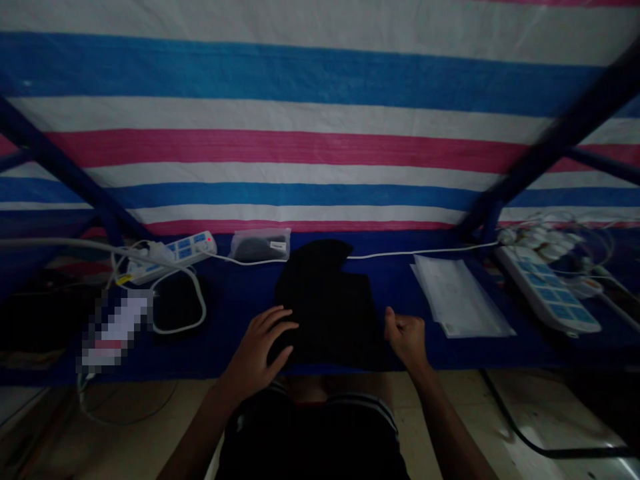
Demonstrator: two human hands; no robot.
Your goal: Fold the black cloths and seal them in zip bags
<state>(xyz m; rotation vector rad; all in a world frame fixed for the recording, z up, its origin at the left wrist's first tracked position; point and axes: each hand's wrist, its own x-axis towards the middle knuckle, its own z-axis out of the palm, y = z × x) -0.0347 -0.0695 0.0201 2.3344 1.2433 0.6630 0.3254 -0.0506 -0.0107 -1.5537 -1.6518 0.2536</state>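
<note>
A black cloth item (327,307) lies spread on the blue surface in front of me, with a curved part at its top left and a squarer part at its right. My left hand (263,350) rests at its lower left edge, fingers apart and curved over the cloth. At the right edge of the cloth is my right hand (406,333), its fingers curled into a fist. Whether that fist pinches a bit of the dark cloth is too dim to tell.
Behind the cloth lies a clear pouch (260,245). Power strips sit at left (185,249) and right (555,293), joined by white cables. Flat plastic bags (460,297) lie right of my right hand. A dark rounded pouch (177,300) is at left. Striped sheeting (310,147) hangs behind.
</note>
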